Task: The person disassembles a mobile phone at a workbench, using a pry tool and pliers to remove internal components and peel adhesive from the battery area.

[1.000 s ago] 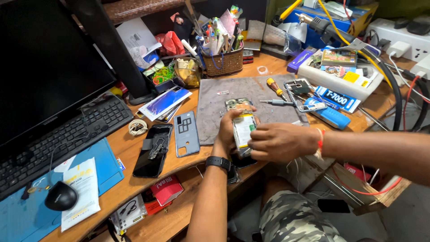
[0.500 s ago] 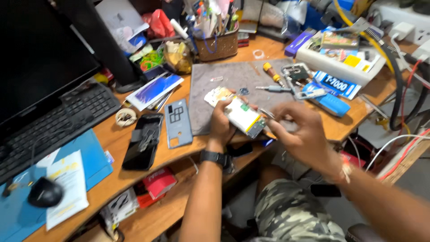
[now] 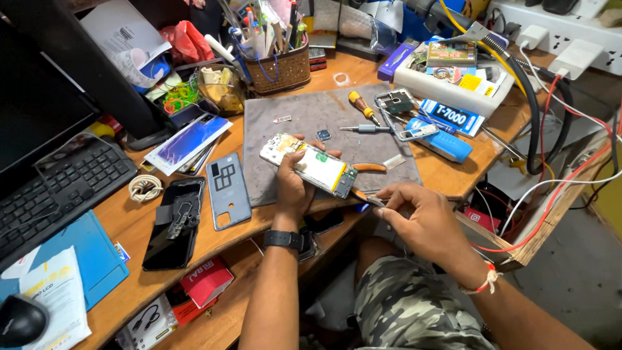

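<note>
My left hand (image 3: pixel 293 188) grips an opened phone (image 3: pixel 310 164) with its white battery and circuit boards showing, held over the near edge of a grey work mat (image 3: pixel 304 120). My right hand (image 3: pixel 414 217) is at the phone's lower right end, pinching a thin tool with an orange handle (image 3: pixel 369 168) whose tip meets the phone's end. A black watch sits on my left wrist and a red thread on my right wrist.
On the mat lie two screwdrivers (image 3: pixel 363 107), a phone frame (image 3: pixel 396 102) and small parts. A grey back cover (image 3: pixel 227 189) and a black phone (image 3: pixel 173 221) lie to the left. A keyboard (image 3: pixel 58 185), mouse (image 3: pixel 19 319), tool basket (image 3: pixel 280 65), glue tube box (image 3: pixel 447 116) and cables crowd the wooden desk (image 3: pixel 129 220).
My right hand came off the top of the phone, swung out right and now sits at the phone's lower end with the tool. The left hand kept hold of the phone, now tilted.
</note>
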